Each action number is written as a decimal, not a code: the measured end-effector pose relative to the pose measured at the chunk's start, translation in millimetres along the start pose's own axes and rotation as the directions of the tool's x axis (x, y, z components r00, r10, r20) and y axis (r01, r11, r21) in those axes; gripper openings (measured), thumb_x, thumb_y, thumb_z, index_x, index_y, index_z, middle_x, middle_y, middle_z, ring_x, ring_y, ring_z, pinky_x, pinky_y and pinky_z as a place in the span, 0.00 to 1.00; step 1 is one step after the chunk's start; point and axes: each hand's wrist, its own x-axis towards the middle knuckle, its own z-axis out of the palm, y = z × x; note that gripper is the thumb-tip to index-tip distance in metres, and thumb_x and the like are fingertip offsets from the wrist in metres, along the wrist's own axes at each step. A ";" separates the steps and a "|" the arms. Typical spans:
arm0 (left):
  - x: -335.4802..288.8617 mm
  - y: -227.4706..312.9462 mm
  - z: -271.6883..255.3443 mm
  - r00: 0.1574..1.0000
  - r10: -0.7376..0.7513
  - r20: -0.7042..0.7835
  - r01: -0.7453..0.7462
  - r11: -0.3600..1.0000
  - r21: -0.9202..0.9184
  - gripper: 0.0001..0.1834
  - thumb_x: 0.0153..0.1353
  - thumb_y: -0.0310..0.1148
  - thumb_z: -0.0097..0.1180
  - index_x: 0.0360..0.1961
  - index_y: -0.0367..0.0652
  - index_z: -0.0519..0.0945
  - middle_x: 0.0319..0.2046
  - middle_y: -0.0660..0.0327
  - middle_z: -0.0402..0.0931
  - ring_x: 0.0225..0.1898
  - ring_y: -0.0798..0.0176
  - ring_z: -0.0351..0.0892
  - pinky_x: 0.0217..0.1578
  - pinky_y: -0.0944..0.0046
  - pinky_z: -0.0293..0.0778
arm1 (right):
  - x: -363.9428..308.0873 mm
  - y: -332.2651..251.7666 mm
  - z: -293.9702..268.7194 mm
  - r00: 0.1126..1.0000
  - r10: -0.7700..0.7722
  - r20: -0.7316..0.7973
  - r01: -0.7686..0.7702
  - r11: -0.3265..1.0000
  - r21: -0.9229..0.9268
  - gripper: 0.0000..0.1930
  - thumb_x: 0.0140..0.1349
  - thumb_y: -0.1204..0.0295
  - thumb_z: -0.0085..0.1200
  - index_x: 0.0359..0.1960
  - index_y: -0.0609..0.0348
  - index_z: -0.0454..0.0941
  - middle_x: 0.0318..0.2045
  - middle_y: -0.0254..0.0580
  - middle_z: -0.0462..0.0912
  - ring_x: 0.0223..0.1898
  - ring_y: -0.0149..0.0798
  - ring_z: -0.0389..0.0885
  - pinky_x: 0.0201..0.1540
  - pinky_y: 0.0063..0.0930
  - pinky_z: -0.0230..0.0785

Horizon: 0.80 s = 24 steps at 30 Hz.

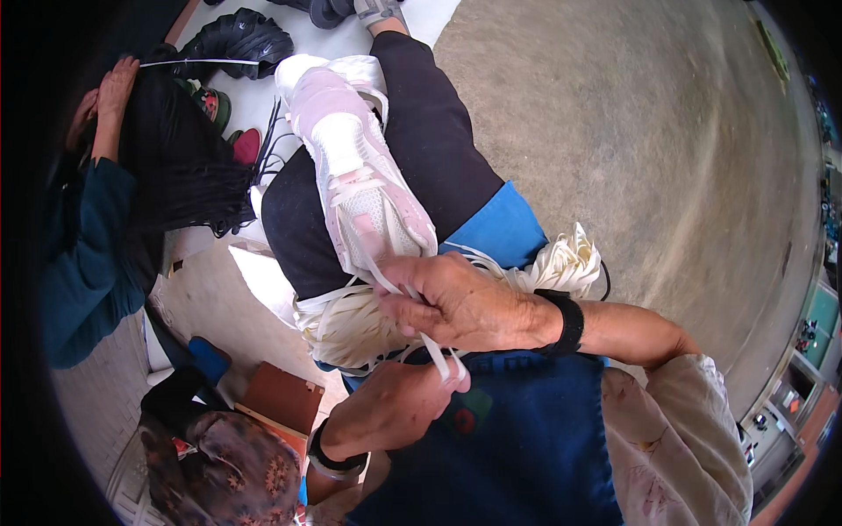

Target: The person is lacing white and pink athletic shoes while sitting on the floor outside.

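A pink and white lace-up sneaker (364,184) rests along my lap, its toe close to me. A flat white shoelace (436,358) runs from its front eyelets to my hands. Fingers of my right hand (478,302) are closed round the lace just beyond the toe. Lower down, my left hand (399,408) pinches the lace between thumb and fingers. Beneath my hands, a thick bundle of white laces (346,329) lies across my lap, and its looped end (566,263) sticks out at the right.
At the left sits another person (101,237), hands on a white lace, with black laces (189,197) over their lap. A black shoe (237,39) and further footwear lie on a white sheet (329,26) at the far side. Concrete floor (614,114) extends to the right.
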 end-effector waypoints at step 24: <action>24.7 -62.3 -0.5 0.842 -0.420 -0.338 -0.327 0.101 -0.939 0.27 0.71 0.40 0.41 0.65 0.34 0.63 0.48 0.54 0.76 0.50 0.57 0.78 0.57 0.53 0.71 | -7.2 -1.5 7.7 0.937 -0.338 -0.090 0.318 0.930 -0.187 0.05 0.60 0.76 0.52 0.31 0.66 0.70 0.26 0.53 0.75 0.28 0.59 0.76 0.34 0.46 0.68</action>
